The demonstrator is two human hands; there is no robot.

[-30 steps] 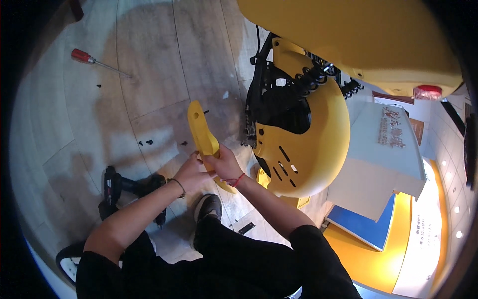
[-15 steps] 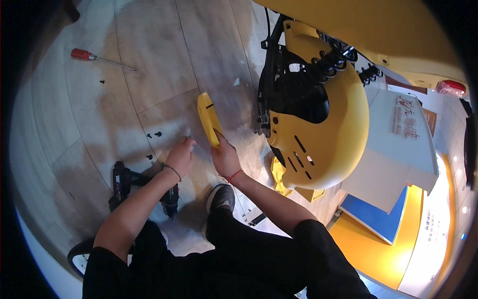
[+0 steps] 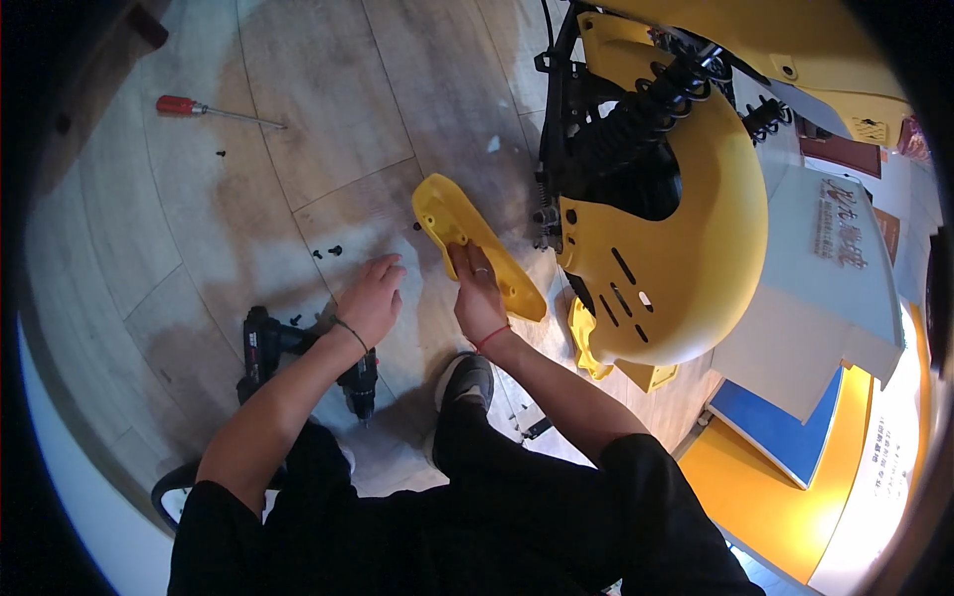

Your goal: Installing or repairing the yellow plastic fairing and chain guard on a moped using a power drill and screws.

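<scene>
My right hand (image 3: 481, 306) grips a long yellow plastic cover (image 3: 514, 278), fingers over its hollow side, where small holes show. The cover slants above the floor, its far end up and to the left. To its left, my left hand (image 3: 370, 300) hangs empty, fingers loosely stretched. Just beyond the left hand, two small black screws (image 3: 335, 250) lie on the floor. A black cordless drill (image 3: 260, 348) rests on the floor beside my left forearm, which partly hides it.
A yellow vehicle body (image 3: 711, 268) with a black coil-spring shock absorber (image 3: 651, 114) stands at the right. Another yellow part (image 3: 586, 338) lies beneath it. A red-handled screwdriver (image 3: 179, 105) is on the floor at far left. My shoe (image 3: 467, 379) is close below the right hand.
The yellow cover has been turned so its hollow side shows, and its near end has swung right. My left hand has moved slightly, its fingers stretching out. The whole view has shifted a little.
</scene>
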